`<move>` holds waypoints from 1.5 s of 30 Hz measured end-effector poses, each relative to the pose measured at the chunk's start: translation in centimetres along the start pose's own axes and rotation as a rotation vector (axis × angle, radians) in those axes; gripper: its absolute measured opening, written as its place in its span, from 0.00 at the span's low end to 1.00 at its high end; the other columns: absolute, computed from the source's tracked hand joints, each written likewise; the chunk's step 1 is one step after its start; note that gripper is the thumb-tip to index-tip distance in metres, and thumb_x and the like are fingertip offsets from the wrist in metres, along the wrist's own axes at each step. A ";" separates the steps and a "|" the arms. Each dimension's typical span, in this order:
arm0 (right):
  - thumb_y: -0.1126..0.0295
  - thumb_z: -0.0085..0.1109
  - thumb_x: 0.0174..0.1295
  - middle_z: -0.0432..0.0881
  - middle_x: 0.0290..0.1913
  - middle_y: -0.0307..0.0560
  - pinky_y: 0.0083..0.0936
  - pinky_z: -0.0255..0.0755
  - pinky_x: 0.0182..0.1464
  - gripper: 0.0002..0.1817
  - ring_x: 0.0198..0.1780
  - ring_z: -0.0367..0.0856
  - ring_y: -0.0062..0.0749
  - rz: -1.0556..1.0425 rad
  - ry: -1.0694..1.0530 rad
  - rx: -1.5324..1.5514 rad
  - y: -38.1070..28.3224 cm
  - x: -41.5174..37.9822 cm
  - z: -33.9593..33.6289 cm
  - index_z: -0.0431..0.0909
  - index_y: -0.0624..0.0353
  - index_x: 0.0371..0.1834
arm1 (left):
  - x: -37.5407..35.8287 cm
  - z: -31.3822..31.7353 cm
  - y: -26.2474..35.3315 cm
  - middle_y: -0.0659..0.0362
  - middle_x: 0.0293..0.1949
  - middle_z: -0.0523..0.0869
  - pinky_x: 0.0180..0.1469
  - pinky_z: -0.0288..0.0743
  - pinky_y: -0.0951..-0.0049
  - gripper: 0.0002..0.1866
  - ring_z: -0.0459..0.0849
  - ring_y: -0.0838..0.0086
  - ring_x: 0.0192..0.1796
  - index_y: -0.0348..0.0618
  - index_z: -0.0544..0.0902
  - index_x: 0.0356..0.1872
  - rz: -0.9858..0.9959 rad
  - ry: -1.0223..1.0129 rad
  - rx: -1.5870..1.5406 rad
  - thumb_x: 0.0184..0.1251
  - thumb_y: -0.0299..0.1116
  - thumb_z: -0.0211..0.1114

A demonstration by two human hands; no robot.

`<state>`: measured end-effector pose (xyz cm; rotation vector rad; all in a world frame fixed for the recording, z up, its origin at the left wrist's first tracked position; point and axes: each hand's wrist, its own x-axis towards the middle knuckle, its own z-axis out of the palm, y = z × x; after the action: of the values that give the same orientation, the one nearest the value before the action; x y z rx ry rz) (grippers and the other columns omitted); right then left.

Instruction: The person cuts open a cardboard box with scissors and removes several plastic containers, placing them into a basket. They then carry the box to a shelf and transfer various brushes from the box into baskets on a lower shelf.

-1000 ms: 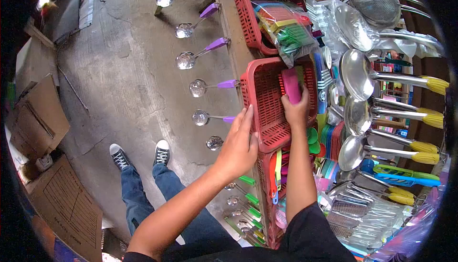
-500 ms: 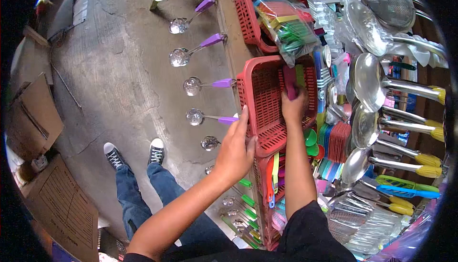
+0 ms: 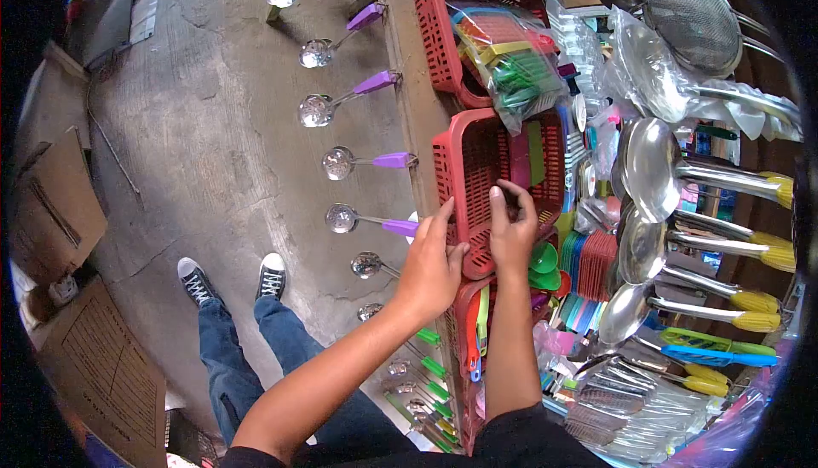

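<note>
A red plastic basket (image 3: 461, 180) stands at the shelf edge, with a magenta item (image 3: 520, 160) and an olive-green item (image 3: 535, 153) lying at its far side. My left hand (image 3: 431, 264) rests at the basket's near left corner, its fingers curled against the rim. Over the near part of the basket is my right hand (image 3: 514, 231), its fingers bent and apart with nothing visible between them. The magenta and green items are beyond its fingertips.
Another red basket (image 3: 434, 38) holds a bag of coloured items (image 3: 511, 63). Ladles with purple handles (image 3: 394, 160) hang along the wooden edge (image 3: 409, 102). Large metal spoons (image 3: 652, 170) and a strainer (image 3: 692, 21) are at the right. Cardboard (image 3: 102, 366) lies at the left.
My right hand has let go of the magenta item and drawn back toward the near side of the basket. The basket and shelf appear slightly lower in view.
</note>
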<state>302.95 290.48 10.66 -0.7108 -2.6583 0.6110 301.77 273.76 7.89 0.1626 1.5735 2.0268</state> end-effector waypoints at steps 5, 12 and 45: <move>0.66 0.66 0.66 0.85 0.49 0.48 0.30 0.71 0.60 0.16 0.52 0.81 0.32 0.052 -0.114 0.203 -4.2 -0.7 -0.3 0.81 0.66 0.52 | 0.9 0.6 -0.3 0.40 0.61 0.76 0.54 0.79 0.60 0.34 0.85 0.53 0.50 0.35 0.64 0.72 0.043 -0.002 -0.004 0.65 0.21 0.66; 0.69 0.67 0.63 0.83 0.49 0.51 0.34 0.72 0.60 0.17 0.53 0.81 0.38 0.062 -0.134 0.108 -3.9 -0.6 0.9 0.81 0.65 0.52 | 1.0 0.5 -0.8 0.40 0.58 0.78 0.55 0.78 0.59 0.34 0.85 0.52 0.51 0.37 0.65 0.72 0.031 -0.024 -0.031 0.64 0.21 0.66; 0.65 0.61 0.62 0.82 0.45 0.43 0.47 0.63 0.53 0.12 0.53 0.76 0.44 -0.323 0.148 -0.481 -11.4 8.5 9.6 0.77 0.52 0.47 | -11.4 -14.9 0.7 0.60 0.40 0.79 0.39 0.75 0.76 0.20 0.78 0.79 0.36 0.41 0.72 0.61 -0.170 0.171 0.068 0.71 0.30 0.63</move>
<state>287.50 282.98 9.54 -0.4023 -2.7109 -0.1679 304.71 255.30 6.75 -0.1187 1.6997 1.8986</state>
